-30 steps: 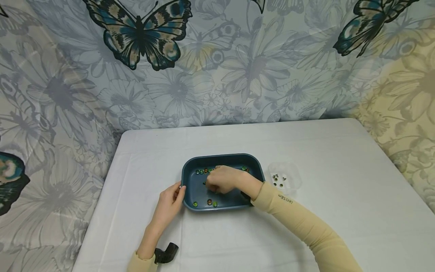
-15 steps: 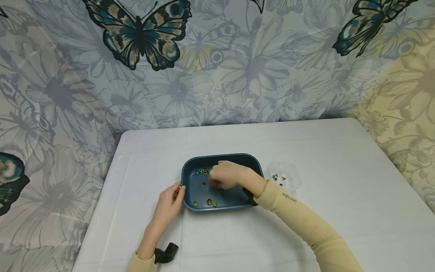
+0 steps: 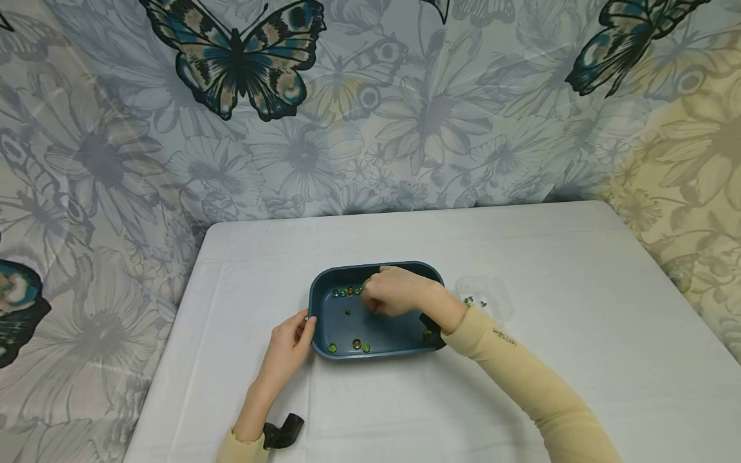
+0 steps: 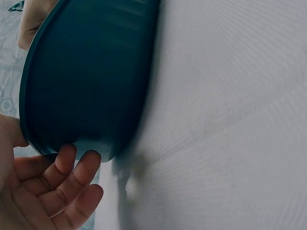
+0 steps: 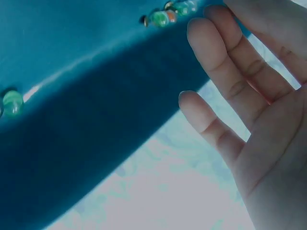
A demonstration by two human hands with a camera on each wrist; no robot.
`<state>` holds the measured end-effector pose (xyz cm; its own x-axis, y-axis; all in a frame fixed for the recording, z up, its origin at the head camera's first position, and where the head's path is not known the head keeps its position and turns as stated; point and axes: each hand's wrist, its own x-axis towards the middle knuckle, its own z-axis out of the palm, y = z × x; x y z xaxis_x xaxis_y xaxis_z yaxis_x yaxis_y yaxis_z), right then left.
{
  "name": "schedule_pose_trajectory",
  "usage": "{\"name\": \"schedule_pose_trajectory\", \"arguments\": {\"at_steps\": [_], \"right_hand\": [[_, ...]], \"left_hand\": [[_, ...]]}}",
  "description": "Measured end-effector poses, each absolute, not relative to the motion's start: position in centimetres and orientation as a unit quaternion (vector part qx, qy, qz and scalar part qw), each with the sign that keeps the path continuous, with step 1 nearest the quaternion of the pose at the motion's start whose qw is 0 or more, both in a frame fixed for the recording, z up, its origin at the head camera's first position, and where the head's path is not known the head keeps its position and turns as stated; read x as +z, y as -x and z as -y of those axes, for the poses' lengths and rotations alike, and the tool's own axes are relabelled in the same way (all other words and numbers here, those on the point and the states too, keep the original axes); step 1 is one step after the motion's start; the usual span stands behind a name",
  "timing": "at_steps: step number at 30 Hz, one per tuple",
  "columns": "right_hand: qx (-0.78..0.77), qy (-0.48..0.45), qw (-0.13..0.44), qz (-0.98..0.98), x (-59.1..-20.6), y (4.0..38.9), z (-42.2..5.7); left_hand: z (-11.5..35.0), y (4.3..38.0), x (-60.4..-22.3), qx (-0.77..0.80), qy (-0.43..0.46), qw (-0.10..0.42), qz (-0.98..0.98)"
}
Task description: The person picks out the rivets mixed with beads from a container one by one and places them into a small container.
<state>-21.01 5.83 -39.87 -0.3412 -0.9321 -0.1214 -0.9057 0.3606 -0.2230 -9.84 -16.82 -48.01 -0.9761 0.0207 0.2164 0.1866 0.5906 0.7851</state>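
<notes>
A dark blue rectangular tray (image 3: pixel 341 352) stands on the table, with several green and amber glass marbles (image 3: pixel 356 344) inside. One small dark piece (image 3: pixel 348 312) lies on its floor. My left hand (image 3: pixel 291 337) holds the tray's left end, thumb at the rim and fingers against the outer wall in the left wrist view. Over the tray's back half, my right hand (image 3: pixel 399 292) reaches down near a row of marbles (image 3: pixel 343 292) along the back wall. Three of its fingers (image 5: pixel 208 45) show loosely bent in the right wrist view; whatever its thumb and forefinger touch is hidden.
A clear plastic container (image 3: pixel 498 302) with several tiny metallic pieces (image 3: pixel 484 303) stands right of the tray, partly behind the right sleeve (image 3: pixel 521 366). White cloth covers the table (image 3: pixel 278 251). Patterned fabric (image 3: pixel 301 154) hangs behind it.
My right hand has shifted back and to the right inside the tray, uncovering the small dark piece and more of the floor. My left hand and the tray stay where they were.
</notes>
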Motion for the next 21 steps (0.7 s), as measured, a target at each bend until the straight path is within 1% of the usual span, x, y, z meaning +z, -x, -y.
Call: {"name": "schedule_pose_trajectory", "arguments": {"at_steps": [6,14,21], "right_hand": [[-0.071,0.554,0.099,-0.824,-39.4,21.3,-7.0],[-0.073,0.529,0.111,-0.838,-38.8,21.3,-8.0],[-0.077,0.523,0.102,-0.843,-38.7,21.3,-8.9]], "left_hand": [[16.8,9.8,-48.0,-0.449,0.057,0.093,0.887],[16.8,9.8,-48.1,-0.447,0.062,0.097,0.887],[16.8,9.8,-48.0,-0.447,0.065,0.099,0.887]]}}
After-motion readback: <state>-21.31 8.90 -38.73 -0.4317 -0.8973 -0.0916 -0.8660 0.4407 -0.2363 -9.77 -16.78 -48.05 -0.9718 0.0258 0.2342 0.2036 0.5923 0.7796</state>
